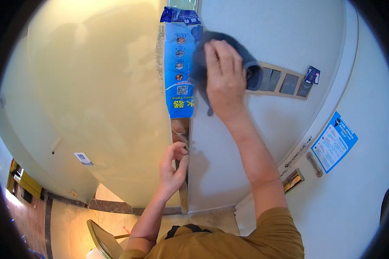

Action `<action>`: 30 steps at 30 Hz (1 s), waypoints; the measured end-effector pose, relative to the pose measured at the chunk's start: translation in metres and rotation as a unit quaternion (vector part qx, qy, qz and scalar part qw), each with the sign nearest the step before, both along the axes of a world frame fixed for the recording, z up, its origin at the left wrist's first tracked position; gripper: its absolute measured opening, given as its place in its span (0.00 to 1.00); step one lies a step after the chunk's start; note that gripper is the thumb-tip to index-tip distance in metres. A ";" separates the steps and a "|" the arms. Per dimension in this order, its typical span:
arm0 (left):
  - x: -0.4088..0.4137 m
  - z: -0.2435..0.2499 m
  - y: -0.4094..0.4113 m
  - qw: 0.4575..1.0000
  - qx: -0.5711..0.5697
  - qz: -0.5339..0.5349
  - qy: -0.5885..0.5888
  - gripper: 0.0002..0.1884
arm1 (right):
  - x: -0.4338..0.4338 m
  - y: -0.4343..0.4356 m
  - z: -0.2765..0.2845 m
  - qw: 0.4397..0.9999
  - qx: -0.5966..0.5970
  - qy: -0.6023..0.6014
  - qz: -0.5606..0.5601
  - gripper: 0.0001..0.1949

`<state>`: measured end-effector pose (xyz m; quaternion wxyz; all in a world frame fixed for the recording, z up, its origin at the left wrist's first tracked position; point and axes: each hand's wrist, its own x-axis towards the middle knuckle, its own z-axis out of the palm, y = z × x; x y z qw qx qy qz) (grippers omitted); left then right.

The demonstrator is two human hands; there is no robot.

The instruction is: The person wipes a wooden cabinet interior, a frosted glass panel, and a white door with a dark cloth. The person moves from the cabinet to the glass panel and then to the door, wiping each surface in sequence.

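My right hand (225,77) is raised against the white wall (220,171), its fingers bunched over a dark grey cloth (235,42). Part of the cloth hangs below the hand, and its right side overlaps the left end of a row of wall switches (290,83). Just left of it, a blue printed plastic package (179,64) lies upright along a narrow strip between two wall surfaces. Lower down, my left hand (172,168) is beside that reflective strip (180,126), thumb and fingers curled but apart. Its fingertips are close to the strip's edge; whether they touch it is unclear.
A glossy yellowish panel (110,106) fills the left side, bearing a small sign (83,158). At right, a white door (347,207) has a handle (314,164), a door chain (298,153) and a blue notice (334,142). A chair (105,239) stands at lower left.
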<state>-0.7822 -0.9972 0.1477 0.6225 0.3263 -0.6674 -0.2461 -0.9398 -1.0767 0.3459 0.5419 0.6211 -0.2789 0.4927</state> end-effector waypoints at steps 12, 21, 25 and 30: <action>-0.001 -0.013 -0.003 0.998 0.044 -0.016 0.034 0.16 | -0.003 0.003 0.017 0.998 -0.004 -0.053 -0.024 0.20; 0.015 -0.029 0.003 0.997 0.076 0.023 0.027 0.18 | 0.014 0.009 -0.131 0.992 0.113 -0.043 0.046 0.18; 0.018 -0.039 -0.001 0.995 0.089 0.032 0.036 0.21 | 0.008 0.009 -0.209 0.984 0.146 -0.044 0.092 0.16; 0.027 -0.037 0.001 0.995 0.086 0.043 0.014 0.24 | -0.010 0.006 -0.203 0.989 0.132 -0.073 -0.013 0.20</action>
